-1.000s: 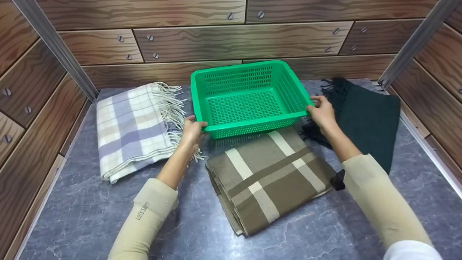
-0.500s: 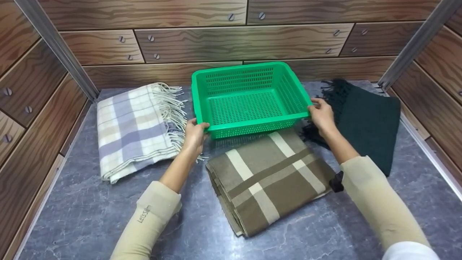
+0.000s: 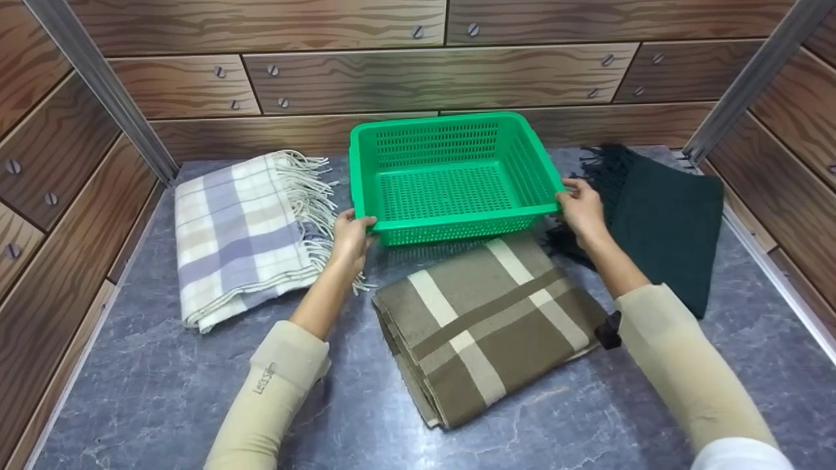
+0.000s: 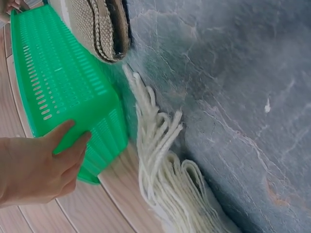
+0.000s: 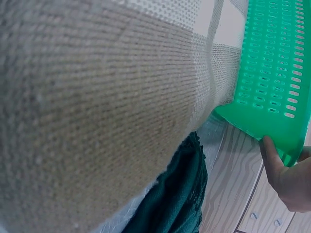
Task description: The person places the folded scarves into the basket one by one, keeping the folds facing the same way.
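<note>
A green plastic basket [image 3: 450, 225] with slotted walls stands at the back middle of the table in the head view, its inside bare. My left hand [image 3: 351, 240] grips its near left corner, thumb over the rim. At the near right corner, my right hand [image 3: 581, 205] pinches the rim. In the left wrist view the left hand [image 4: 43, 167] has its fingers against the basket's end wall. The right wrist view has the right hand [image 5: 291, 179] at the basket's corner. Just in front of the basket lies a folded brown checked blanket [image 3: 490, 326].
A folded white and lavender plaid blanket [image 3: 235, 241] with fringe lies on the left. To the right is a dark green fringed shawl [image 3: 673, 228], partly behind the right forearm. Wood-patterned walls [image 3: 431, 78] enclose the grey marbled table [image 3: 150, 391] at the back and sides.
The basket's left end has shifted slightly right and back, with the left hand moving along. The right hand keeps its hold at the right corner. The blankets and shawl have stayed put.
</note>
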Tool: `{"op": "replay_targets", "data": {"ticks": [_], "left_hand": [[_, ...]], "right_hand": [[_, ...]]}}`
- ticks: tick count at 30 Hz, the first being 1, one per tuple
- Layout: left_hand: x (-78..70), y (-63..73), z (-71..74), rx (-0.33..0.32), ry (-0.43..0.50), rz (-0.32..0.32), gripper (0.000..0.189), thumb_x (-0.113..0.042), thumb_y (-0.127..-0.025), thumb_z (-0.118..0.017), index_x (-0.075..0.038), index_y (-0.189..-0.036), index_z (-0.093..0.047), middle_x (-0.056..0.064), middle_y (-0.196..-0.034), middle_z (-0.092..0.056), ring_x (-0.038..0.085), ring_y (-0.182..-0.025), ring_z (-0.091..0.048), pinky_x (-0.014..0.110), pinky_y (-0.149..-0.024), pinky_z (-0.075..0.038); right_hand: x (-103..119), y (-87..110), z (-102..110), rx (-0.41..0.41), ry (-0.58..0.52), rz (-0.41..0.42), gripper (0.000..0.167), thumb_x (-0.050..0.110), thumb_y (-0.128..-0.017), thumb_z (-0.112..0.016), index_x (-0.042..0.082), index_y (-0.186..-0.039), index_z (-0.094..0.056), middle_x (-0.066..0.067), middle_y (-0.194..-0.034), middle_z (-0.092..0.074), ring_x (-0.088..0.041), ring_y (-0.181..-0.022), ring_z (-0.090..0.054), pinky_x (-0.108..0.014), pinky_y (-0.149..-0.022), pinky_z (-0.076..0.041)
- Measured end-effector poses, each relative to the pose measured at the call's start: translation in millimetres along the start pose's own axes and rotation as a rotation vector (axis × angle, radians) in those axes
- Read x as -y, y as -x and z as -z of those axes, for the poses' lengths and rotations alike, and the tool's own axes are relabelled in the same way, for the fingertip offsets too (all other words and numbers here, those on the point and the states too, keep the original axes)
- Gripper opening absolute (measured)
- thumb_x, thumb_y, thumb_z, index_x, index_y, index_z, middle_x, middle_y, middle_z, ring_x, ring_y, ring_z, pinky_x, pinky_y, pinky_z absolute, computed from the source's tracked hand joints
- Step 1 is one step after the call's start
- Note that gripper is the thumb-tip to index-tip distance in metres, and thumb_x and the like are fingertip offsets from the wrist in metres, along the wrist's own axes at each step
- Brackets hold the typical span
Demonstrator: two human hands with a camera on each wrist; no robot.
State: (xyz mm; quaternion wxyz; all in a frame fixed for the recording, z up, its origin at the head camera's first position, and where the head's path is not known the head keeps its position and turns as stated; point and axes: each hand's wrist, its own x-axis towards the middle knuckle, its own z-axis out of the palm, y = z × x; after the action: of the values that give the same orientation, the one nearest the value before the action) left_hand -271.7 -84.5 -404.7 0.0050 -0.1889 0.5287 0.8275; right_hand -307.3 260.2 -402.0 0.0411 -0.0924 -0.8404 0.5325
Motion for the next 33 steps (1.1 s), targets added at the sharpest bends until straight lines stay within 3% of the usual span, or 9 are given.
{"op": "replay_targets", "data": {"ticks": [5,8,12,15,19,22,24,28,33], "left_hand": [[-2.7,-3.3,2.0,0.021,-0.006,0.023,0.048,0.009,-0.09,-0.045,0.009,-0.135,-0.027,0.026,-0.13,-0.038,0.032,-0.119,-0.044,0.037,-0.095,-0.038],[-11.6,7.5,-0.5,0.029,-0.011,0.032,0.047,0.009,-0.09,-0.044,0.01,-0.135,-0.027,0.026,-0.131,-0.037,0.03,-0.118,-0.044,0.036,-0.096,-0.038],[-9.5,1.7,-0.5,0.029,-0.001,0.028,0.045,0.008,-0.09,-0.045,0.01,-0.133,-0.03,0.026,-0.129,-0.04,0.031,-0.116,-0.045,0.038,-0.096,-0.038],[34.8,-75.9,18.7,0.036,0.02,-0.006,0.045,0.004,-0.087,-0.054,0.005,-0.128,-0.037,0.021,-0.12,-0.047,0.028,-0.108,-0.052,0.037,-0.088,-0.045],[107.4,-208.7,52.2,0.079,0.053,-0.034,0.05,-0.002,-0.081,-0.066,0.0,-0.124,-0.042,0.017,-0.113,-0.051,0.023,-0.099,-0.057,0.037,-0.08,-0.049],[136.5,-265.8,65.6,0.107,0.08,-0.034,0.052,-0.005,-0.078,-0.07,-0.001,-0.123,-0.043,0.017,-0.114,-0.051,0.025,-0.098,-0.058,0.04,-0.079,-0.049],[146.5,-285.7,69.9,0.111,0.087,-0.037,0.052,-0.006,-0.077,-0.071,-0.002,-0.122,-0.044,0.017,-0.114,-0.052,0.025,-0.098,-0.058,0.04,-0.077,-0.05],[146.2,-288.0,68.9,0.112,0.092,-0.029,0.049,-0.005,-0.078,-0.07,-0.004,-0.121,-0.045,0.016,-0.114,-0.054,0.024,-0.098,-0.059,0.041,-0.077,-0.05],[123.6,-252.2,60.2,0.118,0.104,-0.025,0.046,-0.002,-0.08,-0.066,0.001,-0.12,-0.046,0.018,-0.112,-0.055,0.025,-0.098,-0.058,0.04,-0.078,-0.05]], "right_hand": [[-0.9,1.6,0.2,0.006,-0.014,0.002,0.044,0.011,-0.098,-0.038,-0.001,-0.139,-0.032,-0.023,-0.123,-0.046,-0.014,-0.084,-0.054,-0.02,-0.068,-0.048],[-0.9,2.7,0.2,0.007,-0.025,0.001,0.044,0.011,-0.098,-0.038,-0.001,-0.139,-0.031,-0.023,-0.123,-0.045,-0.013,-0.083,-0.055,-0.019,-0.067,-0.048],[-0.9,3.9,0.3,0.007,-0.038,-0.002,0.044,0.011,-0.098,-0.037,-0.002,-0.14,-0.03,-0.023,-0.124,-0.045,-0.012,-0.082,-0.055,-0.019,-0.068,-0.048],[-0.7,4.0,0.1,0.006,-0.042,-0.004,0.045,0.011,-0.098,-0.038,-0.002,-0.14,-0.03,-0.023,-0.124,-0.045,-0.013,-0.083,-0.055,-0.019,-0.068,-0.048],[-1.1,3.0,-0.8,-0.011,-0.029,-0.002,0.045,0.01,-0.097,-0.038,-0.002,-0.139,-0.031,-0.023,-0.125,-0.045,-0.014,-0.083,-0.055,-0.02,-0.067,-0.048],[-1.8,2.6,-1.9,-0.027,-0.018,0.002,0.044,0.01,-0.096,-0.038,-0.002,-0.139,-0.032,-0.023,-0.125,-0.046,-0.016,-0.085,-0.054,-0.021,-0.067,-0.047],[-2.4,3.0,-2.4,-0.029,-0.018,0.004,0.044,0.01,-0.096,-0.039,-0.002,-0.139,-0.032,-0.022,-0.125,-0.046,-0.017,-0.087,-0.053,-0.022,-0.068,-0.047],[-3.6,3.9,-2.2,-0.023,-0.03,0.003,0.044,0.01,-0.097,-0.038,-0.002,-0.139,-0.031,-0.022,-0.124,-0.046,-0.018,-0.089,-0.053,-0.022,-0.069,-0.047],[-2.6,3.6,-1.5,-0.009,-0.053,0.001,0.045,0.01,-0.097,-0.038,-0.002,-0.139,-0.03,-0.023,-0.125,-0.045,-0.016,-0.087,-0.054,-0.022,-0.07,-0.048]]}}
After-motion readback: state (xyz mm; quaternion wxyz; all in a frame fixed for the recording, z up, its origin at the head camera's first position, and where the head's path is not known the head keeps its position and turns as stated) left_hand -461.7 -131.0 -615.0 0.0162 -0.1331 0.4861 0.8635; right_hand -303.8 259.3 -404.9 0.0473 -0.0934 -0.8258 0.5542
